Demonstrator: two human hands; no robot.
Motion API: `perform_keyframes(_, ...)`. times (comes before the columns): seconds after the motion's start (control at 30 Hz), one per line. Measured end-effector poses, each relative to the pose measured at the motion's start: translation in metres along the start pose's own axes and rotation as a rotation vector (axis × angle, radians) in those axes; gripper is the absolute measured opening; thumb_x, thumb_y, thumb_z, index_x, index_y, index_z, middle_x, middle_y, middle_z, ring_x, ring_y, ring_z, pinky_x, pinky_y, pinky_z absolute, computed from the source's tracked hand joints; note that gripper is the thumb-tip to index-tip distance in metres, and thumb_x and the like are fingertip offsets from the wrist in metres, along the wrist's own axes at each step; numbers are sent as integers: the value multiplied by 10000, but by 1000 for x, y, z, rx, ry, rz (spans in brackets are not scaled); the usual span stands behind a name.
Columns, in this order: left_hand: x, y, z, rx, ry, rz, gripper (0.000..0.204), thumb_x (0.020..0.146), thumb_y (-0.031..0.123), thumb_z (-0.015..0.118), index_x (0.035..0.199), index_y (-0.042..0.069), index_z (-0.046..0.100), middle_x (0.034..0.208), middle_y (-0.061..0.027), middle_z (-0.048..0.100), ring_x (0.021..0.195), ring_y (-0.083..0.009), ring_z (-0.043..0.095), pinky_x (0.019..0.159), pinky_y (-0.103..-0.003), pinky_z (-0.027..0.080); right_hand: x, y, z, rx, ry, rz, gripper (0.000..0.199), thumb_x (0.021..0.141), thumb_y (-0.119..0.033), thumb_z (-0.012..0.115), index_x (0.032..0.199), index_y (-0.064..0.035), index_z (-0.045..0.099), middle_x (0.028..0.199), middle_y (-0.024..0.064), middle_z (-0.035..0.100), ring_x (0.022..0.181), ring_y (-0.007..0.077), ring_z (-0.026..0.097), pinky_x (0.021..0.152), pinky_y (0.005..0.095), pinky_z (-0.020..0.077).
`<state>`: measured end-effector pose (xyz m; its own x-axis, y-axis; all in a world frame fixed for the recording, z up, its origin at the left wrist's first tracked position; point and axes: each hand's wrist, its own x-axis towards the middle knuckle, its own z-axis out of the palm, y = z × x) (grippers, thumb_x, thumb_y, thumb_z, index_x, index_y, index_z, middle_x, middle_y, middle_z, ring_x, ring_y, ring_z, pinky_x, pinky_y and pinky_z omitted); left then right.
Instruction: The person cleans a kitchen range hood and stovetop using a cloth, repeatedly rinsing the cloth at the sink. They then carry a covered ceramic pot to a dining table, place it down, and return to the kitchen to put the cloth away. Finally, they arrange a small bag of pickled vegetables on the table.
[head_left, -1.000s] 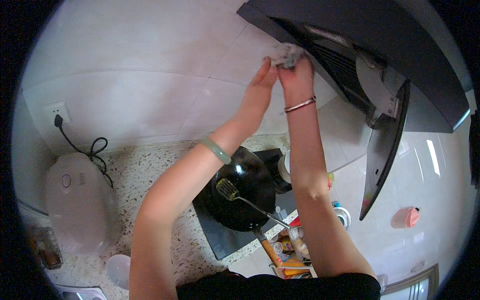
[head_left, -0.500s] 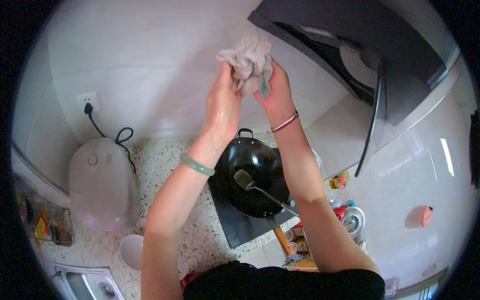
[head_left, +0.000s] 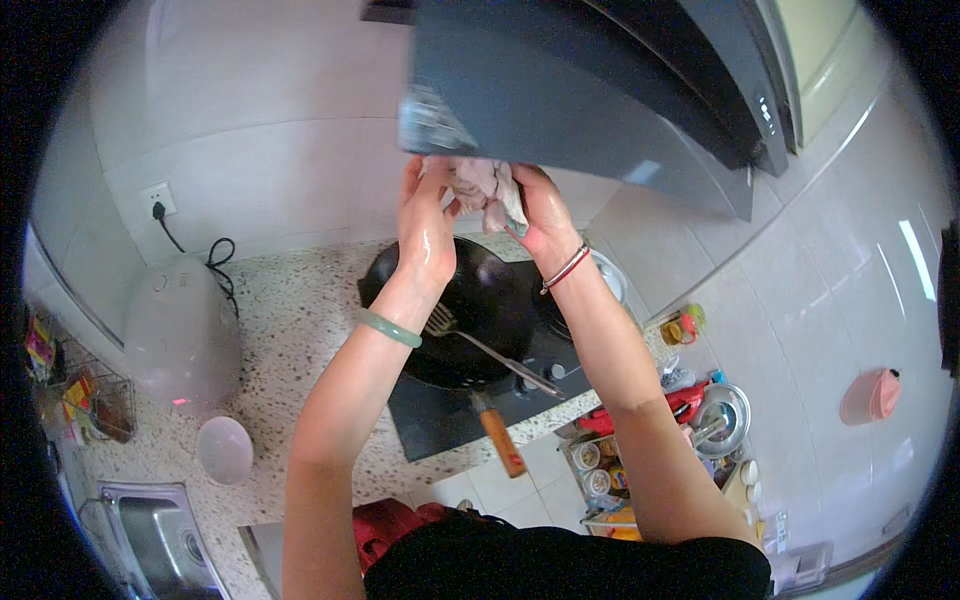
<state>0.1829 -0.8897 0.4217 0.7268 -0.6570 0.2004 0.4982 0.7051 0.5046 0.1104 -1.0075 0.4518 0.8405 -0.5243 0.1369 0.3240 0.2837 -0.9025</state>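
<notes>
A crumpled whitish cloth (head_left: 485,186) is held between both my hands, high above the stove and just below the front edge of a dark glossy range hood (head_left: 540,100). My left hand (head_left: 428,225), wet-looking, has its fingers against the cloth's left side. On the other side my right hand (head_left: 546,208) grips the cloth with curled fingers. The hood's edge hides the top of the cloth. Under my forearms sits a black wok (head_left: 490,290) with a slotted metal spatula (head_left: 490,350) lying in it. The wok's wooden handle (head_left: 498,437) points toward me.
The wok stands on a black cooktop (head_left: 430,425) set in a speckled counter (head_left: 310,310). To the left are a white rice cooker (head_left: 183,335), a white bowl (head_left: 224,450) and a steel sink (head_left: 160,530). Jars and a metal bowl (head_left: 722,420) crowd the right side.
Both hands have come down slightly with the cloth. The view has shifted, and the hood's glossy panel now fills the top where its grille showed before.
</notes>
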Motion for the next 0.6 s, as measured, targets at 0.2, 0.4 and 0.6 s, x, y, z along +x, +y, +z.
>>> perform_keyframes(0.2, -44, -105, 82, 87, -152, -42, 598, 983, 327, 468, 1469, 66, 237, 1472, -70, 306, 1342, -204, 305, 1098, -434, 260, -64, -58, -89, 181, 10, -103, 235, 935, -158, 494, 1104, -16, 574, 1041, 86, 640, 935, 188, 624, 811, 333, 506)
perform_keyframes(0.4, -54, -158, 127, 18, -199, 26, 522, 991, 199, 465, 1432, -10, 280, 1410, -106, 382, 1260, -182, 401, 1055, -352, 331, -101, -102, -132, -45, -98, -200, 287, 890, -111, 606, 1137, 31, 571, 1053, 102, 638, 907, 158, 630, 805, 273, 509)
perform_keyframes(0.6, -69, -158, 140, -29, -192, 101, 457, 1009, 209, 393, 1407, -4, 324, 1357, -120, 436, 1260, -202, 409, 1065, -358, 315, -131, -123, -125, -185, -118, -298, 312, 888, -124, 624, 1156, 26, 568, 1069, 98, 635, 920, 131, 623, 806, 258, 506)
